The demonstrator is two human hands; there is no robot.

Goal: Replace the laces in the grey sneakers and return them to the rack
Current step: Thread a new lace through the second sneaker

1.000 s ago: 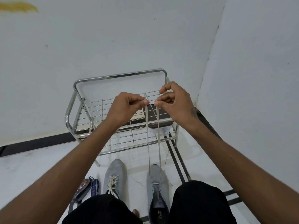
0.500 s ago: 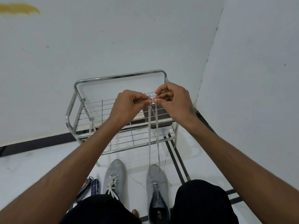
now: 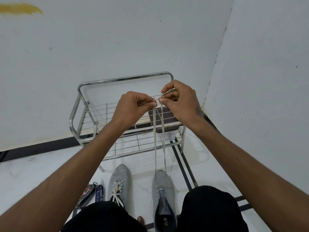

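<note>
Two grey sneakers stand on the white floor between my knees. The left sneaker (image 3: 119, 185) is laced with a pale lace. The right sneaker (image 3: 163, 195) has a white lace (image 3: 155, 139) through its lowest eyelets only. Both lace ends run straight up to my hands, held side by side in front of the steel rack (image 3: 127, 79). My left hand (image 3: 133, 108) pinches one end between thumb and finger. The other end is pinched by my right hand (image 3: 180, 101). The fingertips of the two hands are a few centimetres apart.
The two-tier wire rack stands in the corner against the white walls. A dark flat object (image 3: 165, 119) lies on its upper shelf at the right. A small dark packet (image 3: 88, 195) lies on the floor left of the left sneaker. Black stripes cross the floor.
My hands have stayed raised with the lace ends. The two strands, crossed near the top a second ago, now hang nearly parallel, and my hands sit slightly closer together.
</note>
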